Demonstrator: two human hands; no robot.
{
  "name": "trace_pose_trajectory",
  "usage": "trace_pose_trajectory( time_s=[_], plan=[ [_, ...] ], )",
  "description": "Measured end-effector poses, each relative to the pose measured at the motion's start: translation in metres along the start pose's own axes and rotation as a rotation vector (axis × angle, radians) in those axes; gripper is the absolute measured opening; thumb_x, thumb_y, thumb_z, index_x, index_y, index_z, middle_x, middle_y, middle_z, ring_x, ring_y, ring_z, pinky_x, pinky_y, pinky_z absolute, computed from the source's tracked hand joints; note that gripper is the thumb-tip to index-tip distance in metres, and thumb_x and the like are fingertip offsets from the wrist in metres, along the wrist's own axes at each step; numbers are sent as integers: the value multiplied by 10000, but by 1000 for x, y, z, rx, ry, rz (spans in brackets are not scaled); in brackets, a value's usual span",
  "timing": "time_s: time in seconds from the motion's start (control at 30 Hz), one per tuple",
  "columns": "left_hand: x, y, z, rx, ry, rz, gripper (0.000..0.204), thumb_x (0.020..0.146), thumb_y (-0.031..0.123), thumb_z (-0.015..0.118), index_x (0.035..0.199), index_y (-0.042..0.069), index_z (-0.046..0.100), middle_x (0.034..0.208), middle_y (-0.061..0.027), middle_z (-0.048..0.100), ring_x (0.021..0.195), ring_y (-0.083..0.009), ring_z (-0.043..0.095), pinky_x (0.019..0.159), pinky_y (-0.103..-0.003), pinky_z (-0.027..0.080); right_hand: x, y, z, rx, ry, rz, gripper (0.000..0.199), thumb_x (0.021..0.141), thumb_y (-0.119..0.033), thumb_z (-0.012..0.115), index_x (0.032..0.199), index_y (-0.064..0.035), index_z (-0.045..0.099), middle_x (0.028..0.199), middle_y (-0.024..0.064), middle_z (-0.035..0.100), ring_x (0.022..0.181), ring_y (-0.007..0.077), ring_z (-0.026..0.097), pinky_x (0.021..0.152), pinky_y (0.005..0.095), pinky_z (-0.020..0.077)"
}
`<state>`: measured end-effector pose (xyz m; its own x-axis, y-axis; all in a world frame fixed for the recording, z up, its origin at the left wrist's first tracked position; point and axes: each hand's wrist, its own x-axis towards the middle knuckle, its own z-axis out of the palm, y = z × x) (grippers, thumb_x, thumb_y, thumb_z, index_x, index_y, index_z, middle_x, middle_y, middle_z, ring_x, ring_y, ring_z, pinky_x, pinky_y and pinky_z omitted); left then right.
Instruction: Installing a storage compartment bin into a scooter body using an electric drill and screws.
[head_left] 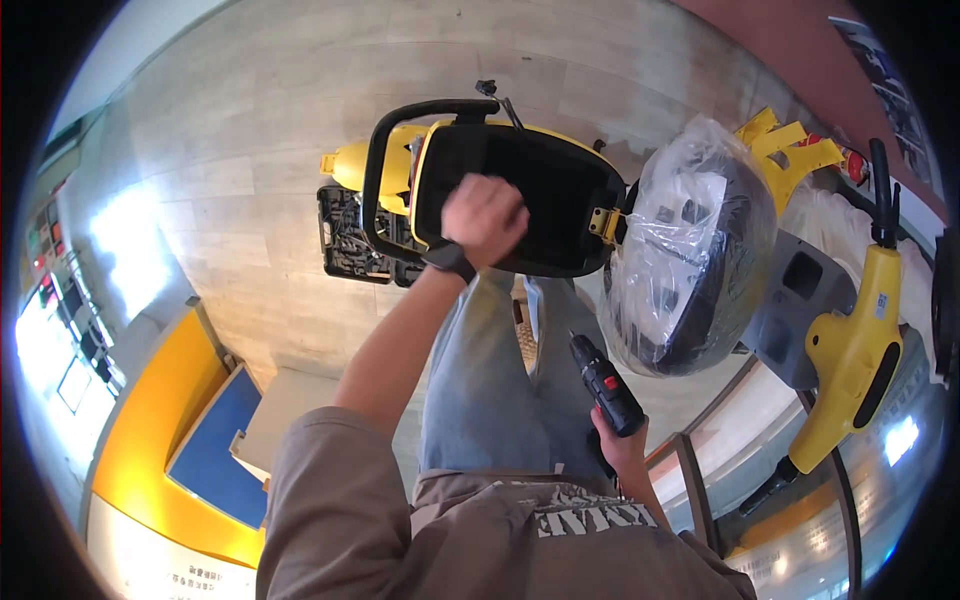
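My left hand (485, 222), with a black watch on the wrist, reaches over the left part of a deep black storage tub (560, 195) in a yellow scooter body. Its fingers are curled in, and whatever they may hold is hidden under the hand. In front of my thigh, my right hand (622, 445) grips a black cordless drill (610, 385) with a small red part, its bit end tilted up and left. To the right, the plastic-wrapped seat (690, 250) is swung up from the tub, next to a brass-coloured hinge (604, 225).
A black loop rail (374, 165) surrounds the tub's left end. Beside it on the tiled floor lies an open black tool case (345, 240). Yellow handlebars (865, 345) and a grey panel (790, 300) stand at right. A blue and yellow board (215, 450) is at lower left.
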<state>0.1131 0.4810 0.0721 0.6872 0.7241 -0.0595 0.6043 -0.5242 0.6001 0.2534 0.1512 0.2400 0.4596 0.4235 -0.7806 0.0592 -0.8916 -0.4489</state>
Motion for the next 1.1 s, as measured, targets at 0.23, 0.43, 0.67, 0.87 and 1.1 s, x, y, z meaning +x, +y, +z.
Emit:
trace_pose_trajectory(
  time_s=[0.23, 0.43, 0.67, 0.87, 1.1],
  plan=[
    [26, -31, -7, 228, 86, -723, 958, 626, 419, 864, 1378, 60, 393, 1320, -181, 485, 1281, -375, 425, 1045, -500, 375, 1, -17, 16, 45, 10, 50, 226, 787, -154, 782, 919, 12, 705, 765, 125, 718, 687, 202, 704, 680, 331, 535],
    [29, -31, 7, 254, 86, -781, 1049, 604, 431, 866, 1426, 50, 336, 1299, -167, 516, 1197, -347, 535, 931, -473, 503, 5, -25, 17, 76, 29, 114, 247, 792, -188, 780, 919, 10, 708, 782, 135, 721, 697, 227, 711, 678, 343, 538],
    [17, -21, 2, 355, 170, -566, 861, 663, 311, 825, 1388, 96, 414, 1314, -128, 521, 1176, -316, 544, 989, -501, 443, 5, -28, 12, 27, 30, 77, 246, 788, -192, 797, 891, 10, 703, 767, 138, 717, 701, 221, 712, 669, 340, 531],
    [-3, 13, 46, -58, -302, -48, 199, 760, 142, 686, 957, 115, 684, 993, -92, 674, 936, -291, 635, 871, -418, 512, -8, -21, 14, 146, 55, 108, 243, 781, -167, 808, 886, 19, 692, 771, 130, 715, 681, 212, 701, 660, 332, 526],
    [45, -105, 197, 192, -847, -615, 253, 898, 211, 566, 1085, 87, 683, 1171, -197, 643, 1081, -333, 633, 916, -457, 510, -14, 22, 19, 22, 20, 257, 453, 740, -231, 852, 1026, 50, 641, 973, 179, 690, 894, 287, 680, 791, 373, 513]
  ],
)
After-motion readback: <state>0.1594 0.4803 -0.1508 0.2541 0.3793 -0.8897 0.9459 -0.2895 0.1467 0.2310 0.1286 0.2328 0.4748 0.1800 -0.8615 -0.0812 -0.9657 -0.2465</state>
